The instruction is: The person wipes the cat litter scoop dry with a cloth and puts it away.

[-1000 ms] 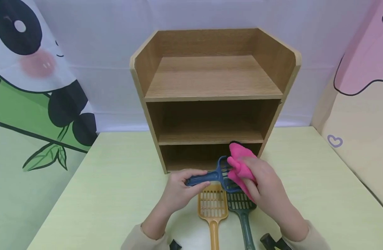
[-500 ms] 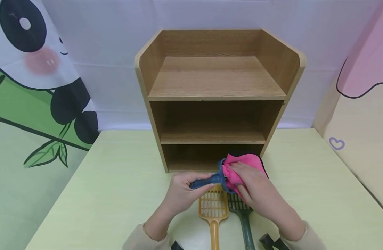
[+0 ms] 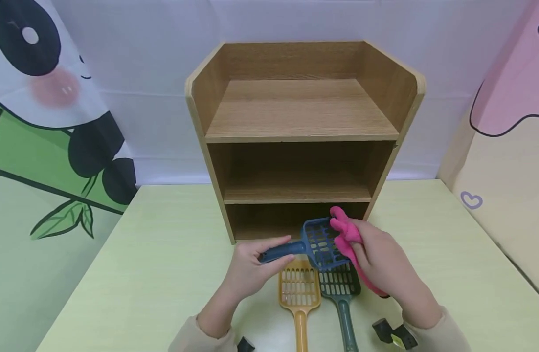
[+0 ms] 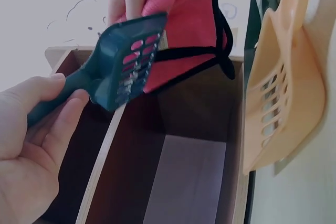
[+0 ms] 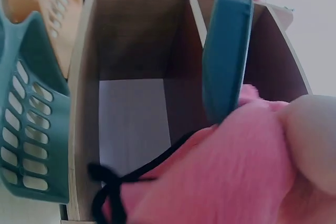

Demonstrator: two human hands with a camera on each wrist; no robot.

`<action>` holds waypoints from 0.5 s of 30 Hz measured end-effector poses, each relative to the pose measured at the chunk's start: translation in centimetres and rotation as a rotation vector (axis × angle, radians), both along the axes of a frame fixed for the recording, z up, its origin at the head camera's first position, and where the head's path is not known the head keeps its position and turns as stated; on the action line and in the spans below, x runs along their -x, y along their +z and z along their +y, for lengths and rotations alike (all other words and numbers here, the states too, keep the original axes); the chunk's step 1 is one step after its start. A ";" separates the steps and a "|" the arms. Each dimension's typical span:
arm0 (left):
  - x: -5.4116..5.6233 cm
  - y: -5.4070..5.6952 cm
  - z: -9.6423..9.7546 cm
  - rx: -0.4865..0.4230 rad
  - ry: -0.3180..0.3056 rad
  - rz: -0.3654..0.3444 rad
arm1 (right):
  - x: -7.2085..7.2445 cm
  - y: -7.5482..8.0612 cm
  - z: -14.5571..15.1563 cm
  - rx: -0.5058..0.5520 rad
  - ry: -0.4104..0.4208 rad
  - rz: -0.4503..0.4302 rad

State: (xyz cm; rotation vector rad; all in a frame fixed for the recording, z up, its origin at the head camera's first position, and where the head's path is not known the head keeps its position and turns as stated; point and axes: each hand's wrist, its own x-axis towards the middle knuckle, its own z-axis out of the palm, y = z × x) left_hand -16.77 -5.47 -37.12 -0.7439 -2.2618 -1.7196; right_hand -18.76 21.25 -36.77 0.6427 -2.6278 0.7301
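Note:
My left hand (image 3: 252, 266) grips the handle of a blue slotted litter scoop (image 3: 324, 244), raised over the table with its head toward the right. A bunched pink cloth (image 3: 346, 234) with dark edging is in my right hand (image 3: 384, 259), at the right rim of the scoop's head. In the right wrist view the cloth (image 5: 226, 171) meets the end of the scoop (image 5: 226, 61). Below lie two more litter scoops, a yellow one (image 3: 300, 288) and a dark green one (image 3: 341, 283), side by side with handles toward me.
A wooden shelf unit (image 3: 302, 138) with three levels stands at the back of the pale table (image 3: 133, 274), just beyond the hands. Printed fabric (image 3: 164, 93) hangs behind it, and a beige panel (image 3: 511, 195) borders the right side.
The right hand pressed the cloth over the scoop's slotted head half a second ago, then drew it to the right rim, leaving the slots in sight. The left hand keeps its grip.

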 end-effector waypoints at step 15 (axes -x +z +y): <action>0.2 0.9 -1.6 0.032 -0.209 -0.168 | 0.0 0.5 2.0 0.527 0.382 -0.241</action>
